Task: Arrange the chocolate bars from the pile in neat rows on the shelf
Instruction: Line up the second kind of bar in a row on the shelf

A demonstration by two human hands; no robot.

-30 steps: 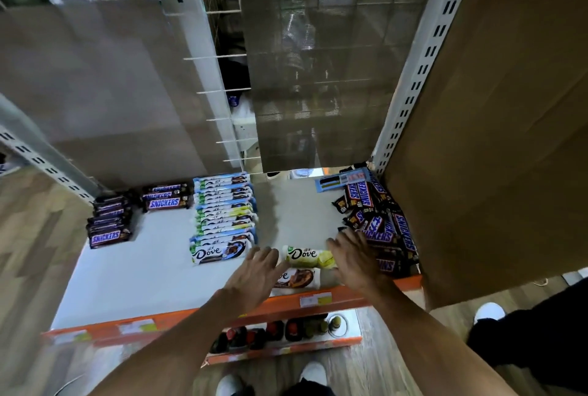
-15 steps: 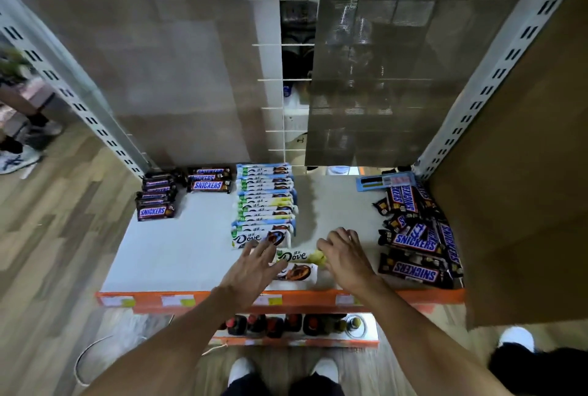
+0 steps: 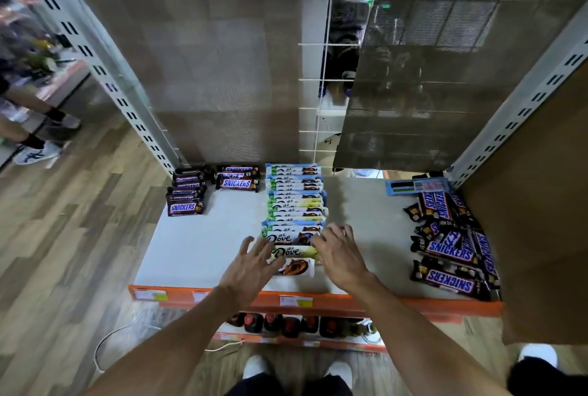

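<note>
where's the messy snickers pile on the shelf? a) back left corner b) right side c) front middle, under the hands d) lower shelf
b: the jumbled Snickers pile lies along the right side of the shelf; the Snickers stacks at the back left are neat.

Two bare lanes run near to far across the shelf (image 3: 197, 249). A wide one lies left of the Dove row (image 3: 296, 201), blocked at its far end by Snickers stacks (image 3: 191, 195). Another lies between the row and the Snickers pile (image 3: 451, 246) at right, with a blue tag strip (image 3: 416, 186) at its far right corner. Mesh panels (image 3: 222, 77) close the far side; cardboard (image 3: 541, 204) walls the right. The left hand (image 3: 251, 265) and right hand (image 3: 340, 252) crowd the row's near end.
</note>
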